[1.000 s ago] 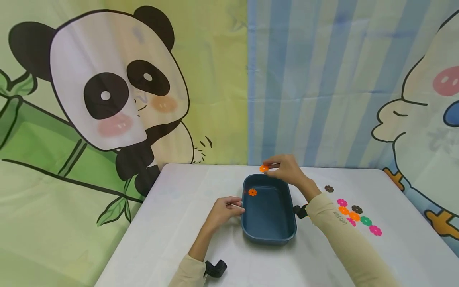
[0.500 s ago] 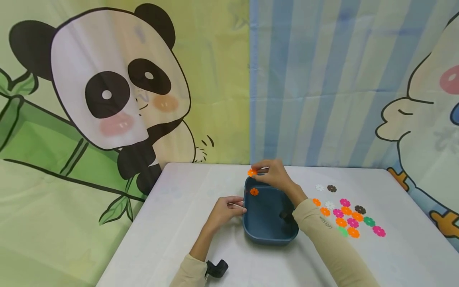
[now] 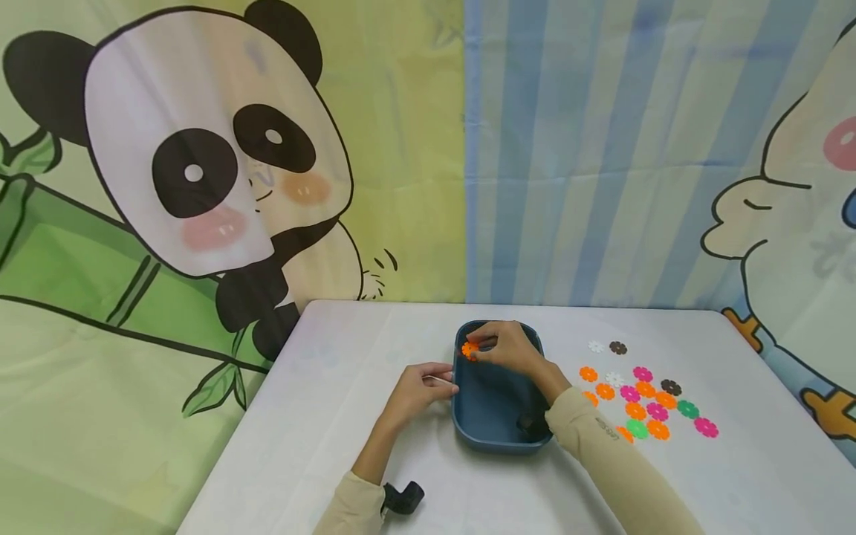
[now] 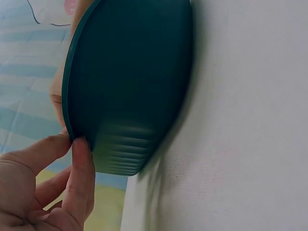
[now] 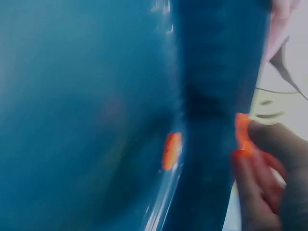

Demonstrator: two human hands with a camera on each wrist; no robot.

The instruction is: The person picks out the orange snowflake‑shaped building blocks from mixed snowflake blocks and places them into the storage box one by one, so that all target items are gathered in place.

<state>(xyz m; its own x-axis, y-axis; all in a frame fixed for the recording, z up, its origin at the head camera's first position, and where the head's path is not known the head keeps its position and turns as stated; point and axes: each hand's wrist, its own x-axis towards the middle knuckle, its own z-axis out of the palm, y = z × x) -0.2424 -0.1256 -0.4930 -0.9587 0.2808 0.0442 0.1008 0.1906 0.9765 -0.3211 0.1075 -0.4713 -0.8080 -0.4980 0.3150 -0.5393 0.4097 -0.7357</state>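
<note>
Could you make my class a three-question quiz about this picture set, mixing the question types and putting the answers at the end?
1. What does the left hand grip?
2. True or false: the flower-shaped piece pinched by the right hand is green.
3. Where do the white flower-shaped pieces lie?
A) In the left hand
B) On the table, toward the person's right
C) In the right hand

Key:
1. The blue tub.
2. False; it is orange.
3. B
</note>
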